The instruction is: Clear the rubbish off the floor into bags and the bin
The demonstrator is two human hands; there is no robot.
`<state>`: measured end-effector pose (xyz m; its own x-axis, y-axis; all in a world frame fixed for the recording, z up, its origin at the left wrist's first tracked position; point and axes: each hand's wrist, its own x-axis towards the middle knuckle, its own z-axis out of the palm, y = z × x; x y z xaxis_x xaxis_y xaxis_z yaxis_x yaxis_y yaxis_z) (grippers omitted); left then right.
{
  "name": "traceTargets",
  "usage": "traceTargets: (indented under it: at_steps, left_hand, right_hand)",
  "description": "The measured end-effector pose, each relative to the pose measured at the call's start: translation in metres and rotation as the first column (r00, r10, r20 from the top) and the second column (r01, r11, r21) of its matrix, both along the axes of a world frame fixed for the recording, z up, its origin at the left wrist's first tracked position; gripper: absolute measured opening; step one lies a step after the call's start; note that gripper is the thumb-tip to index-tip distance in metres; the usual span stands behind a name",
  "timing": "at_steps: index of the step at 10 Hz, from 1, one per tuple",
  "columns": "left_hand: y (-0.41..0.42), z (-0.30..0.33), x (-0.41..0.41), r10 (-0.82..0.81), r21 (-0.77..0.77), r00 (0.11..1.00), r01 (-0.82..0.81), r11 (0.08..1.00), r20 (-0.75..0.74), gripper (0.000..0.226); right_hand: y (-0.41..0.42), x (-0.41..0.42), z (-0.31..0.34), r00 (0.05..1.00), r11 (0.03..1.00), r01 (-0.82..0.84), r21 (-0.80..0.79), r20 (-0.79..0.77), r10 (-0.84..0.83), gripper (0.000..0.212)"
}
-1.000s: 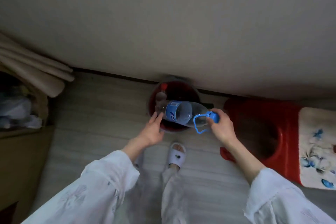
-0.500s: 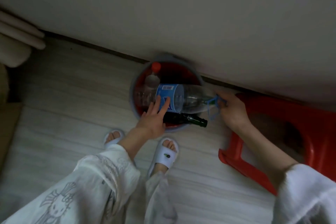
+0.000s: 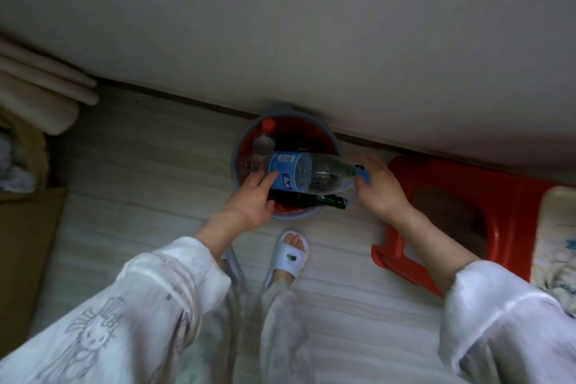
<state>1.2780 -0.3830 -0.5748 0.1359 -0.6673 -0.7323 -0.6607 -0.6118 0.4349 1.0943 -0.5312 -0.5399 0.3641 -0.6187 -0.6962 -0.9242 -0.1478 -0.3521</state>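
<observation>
Two hands meet over the bin [image 3: 237,178], which stands on the floor [image 3: 149,171] against the foot of the wall [image 3: 311,25]. Much of the bin's red inside is covered by a large clear water bottle [image 3: 308,174] lying on its side across the rim. The right hand [image 3: 378,187] is curled round the bottle's blue cap end, so the cap and its blue carrying loop show only in part. The left hand [image 3: 254,199] has its fingers out straight, their tips pressing on the blue label, and it covers the near left part of the rim.

Under the big bottle a dark green glass bottle [image 3: 324,202] shows only its neck, poking over the near rim. A smaller clear bottle with a red cap [image 3: 265,140] lies in the bin at the far left; what else lies there is too dark to make out.

Right of the bin stands a red plastic stool [image 3: 442,184], partly behind the right forearm. A white slipper [image 3: 291,254] stands just before the bin; the other foot is hidden by the left sleeve [image 3: 149,296]. Pale rolled-up material [image 3: 40,93] is cut off at the left edge.
</observation>
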Motion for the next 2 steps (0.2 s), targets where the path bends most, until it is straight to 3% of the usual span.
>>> traceTargets:
  at_steps: [2]
  left_hand:
    - [0.023,0.094,0.024,0.074,0.039,0.997,-0.073,0.997,-0.03,0.048]
  right_hand:
    - [0.042,0.019,0.081,0.999,0.999,-0.041,0.035,0.006,0.041,0.044]
